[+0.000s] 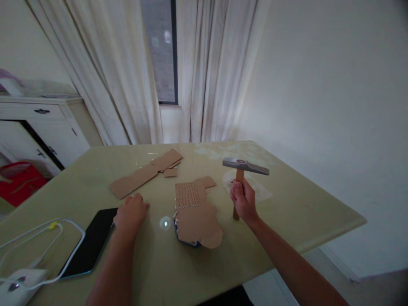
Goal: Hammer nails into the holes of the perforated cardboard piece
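My right hand (244,200) is closed round the wooden handle of a hammer (245,166), held upright with its grey metal head on top and the handle's end on the table. My left hand (130,211) rests on the table (287,212) with its fingers curled, beside a dark tablet (91,242); whether it holds anything is hidden. Between the hands lies a cardboard piece (196,212) with rows of small nails or studs in its upper part, lying over something blue.
A long cardboard strip (145,173) and small scraps lie further back. A white cable (44,238) and a white device (17,287) sit at the near left. A white cabinet (41,127), a red bag (19,180) and curtains (204,72) stand beyond.
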Demonstrator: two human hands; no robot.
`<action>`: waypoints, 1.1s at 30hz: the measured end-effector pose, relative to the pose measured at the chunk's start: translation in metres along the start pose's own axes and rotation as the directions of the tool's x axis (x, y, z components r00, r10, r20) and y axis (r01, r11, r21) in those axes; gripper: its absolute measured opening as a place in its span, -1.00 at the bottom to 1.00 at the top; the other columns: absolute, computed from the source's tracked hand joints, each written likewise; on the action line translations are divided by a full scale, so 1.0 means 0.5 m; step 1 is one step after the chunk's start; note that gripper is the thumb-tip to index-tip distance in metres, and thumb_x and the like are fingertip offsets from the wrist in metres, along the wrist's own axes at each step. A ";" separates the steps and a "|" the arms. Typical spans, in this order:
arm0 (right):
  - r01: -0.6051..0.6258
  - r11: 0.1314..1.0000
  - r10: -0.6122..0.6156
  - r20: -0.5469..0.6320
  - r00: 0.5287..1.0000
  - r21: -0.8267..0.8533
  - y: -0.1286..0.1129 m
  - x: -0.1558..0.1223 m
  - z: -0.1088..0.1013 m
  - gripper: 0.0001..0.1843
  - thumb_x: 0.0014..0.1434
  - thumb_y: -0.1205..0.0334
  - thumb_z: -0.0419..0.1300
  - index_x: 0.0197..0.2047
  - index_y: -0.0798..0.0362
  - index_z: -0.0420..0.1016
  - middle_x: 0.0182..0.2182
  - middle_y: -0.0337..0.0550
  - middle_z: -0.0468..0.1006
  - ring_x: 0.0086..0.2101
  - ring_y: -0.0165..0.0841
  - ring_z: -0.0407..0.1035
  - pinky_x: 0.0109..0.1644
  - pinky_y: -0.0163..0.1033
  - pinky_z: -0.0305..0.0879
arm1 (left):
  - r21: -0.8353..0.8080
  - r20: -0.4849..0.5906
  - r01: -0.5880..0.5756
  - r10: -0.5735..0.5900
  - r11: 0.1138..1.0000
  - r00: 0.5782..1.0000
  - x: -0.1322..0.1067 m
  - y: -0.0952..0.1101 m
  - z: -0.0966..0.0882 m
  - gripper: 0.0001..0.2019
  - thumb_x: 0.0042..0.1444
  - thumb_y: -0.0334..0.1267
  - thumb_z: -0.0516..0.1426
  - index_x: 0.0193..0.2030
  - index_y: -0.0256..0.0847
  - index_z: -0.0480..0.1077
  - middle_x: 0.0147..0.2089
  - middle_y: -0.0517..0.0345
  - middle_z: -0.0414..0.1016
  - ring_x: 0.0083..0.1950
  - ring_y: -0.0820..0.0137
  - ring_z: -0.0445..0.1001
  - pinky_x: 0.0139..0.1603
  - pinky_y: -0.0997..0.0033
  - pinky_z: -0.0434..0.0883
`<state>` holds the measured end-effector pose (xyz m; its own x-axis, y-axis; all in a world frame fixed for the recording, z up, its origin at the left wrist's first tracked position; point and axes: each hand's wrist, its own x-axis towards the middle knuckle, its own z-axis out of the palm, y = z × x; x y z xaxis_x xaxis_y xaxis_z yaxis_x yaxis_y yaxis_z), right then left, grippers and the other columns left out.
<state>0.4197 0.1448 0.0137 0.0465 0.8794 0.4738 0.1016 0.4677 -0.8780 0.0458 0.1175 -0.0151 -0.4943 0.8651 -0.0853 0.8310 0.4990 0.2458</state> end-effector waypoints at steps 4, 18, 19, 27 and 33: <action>0.033 0.998 -0.029 -0.082 0.996 0.050 -0.012 -0.001 0.003 -0.38 0.39 -0.49 0.12 -0.30 -0.11 0.21 -0.56 -0.44 0.08 -0.59 -0.45 -0.01 -0.57 -0.30 -0.06 | -0.009 0.023 -0.058 0.058 0.998 0.998 0.014 -0.012 0.013 -0.71 0.33 -0.20 0.08 -0.01 -0.17 0.61 0.07 -0.30 0.70 0.08 -0.16 0.69 -0.02 0.01 0.56; 0.036 0.973 0.008 -0.190 0.982 0.228 -0.018 -0.006 0.003 -0.29 0.31 -0.46 0.30 -0.47 -0.06 0.17 -0.58 -0.44 0.04 -0.60 -0.51 -0.07 -0.58 -0.33 -0.13 | -0.034 -0.004 -0.180 0.180 0.983 0.984 0.005 0.003 0.043 -0.74 0.37 -0.31 0.03 -0.08 -0.28 0.57 0.14 -0.39 0.66 0.25 -0.08 0.62 0.24 0.05 0.50; 0.032 0.970 0.016 -0.194 0.981 0.240 -0.018 -0.007 0.002 -0.29 0.30 -0.45 0.31 -0.47 -0.06 0.16 -0.59 -0.44 0.03 -0.60 -0.51 -0.08 -0.58 -0.34 -0.14 | -0.047 -0.023 -0.184 0.183 0.982 0.983 0.003 0.007 0.044 -0.74 0.37 -0.32 0.02 -0.08 -0.28 0.56 0.15 -0.41 0.65 0.28 -0.10 0.60 0.26 0.03 0.48; 0.010 0.966 0.043 -0.199 0.979 0.258 -0.016 -0.014 -0.006 -0.26 0.26 -0.50 0.31 -0.47 -0.06 0.15 -0.60 -0.46 0.01 -0.61 -0.53 -0.10 -0.60 -0.38 -0.14 | -0.337 -0.207 -0.286 0.226 0.897 0.952 -0.003 0.063 0.001 -0.59 0.46 -0.19 -0.08 0.24 -0.28 0.45 0.12 -0.23 0.67 0.14 0.07 0.66 0.22 0.11 0.52; 0.042 0.960 0.001 -0.152 0.988 0.275 -0.018 -0.014 -0.002 -0.29 0.31 -0.43 0.32 -0.48 -0.04 0.19 -0.60 -0.46 0.01 -0.62 -0.54 -0.09 -0.61 -0.39 -0.15 | -0.796 -0.386 -0.466 0.270 0.385 0.882 -0.060 0.147 -0.053 -0.61 0.32 0.07 0.12 0.01 -0.19 0.53 -0.05 -0.04 0.68 -0.01 0.16 0.65 0.04 0.19 0.54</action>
<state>0.4194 0.1345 0.0183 0.1972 0.8561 0.4777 -0.1741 0.5102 -0.8423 0.1149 0.1269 0.0311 -0.3106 0.8781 0.3640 0.3472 -0.2517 0.9034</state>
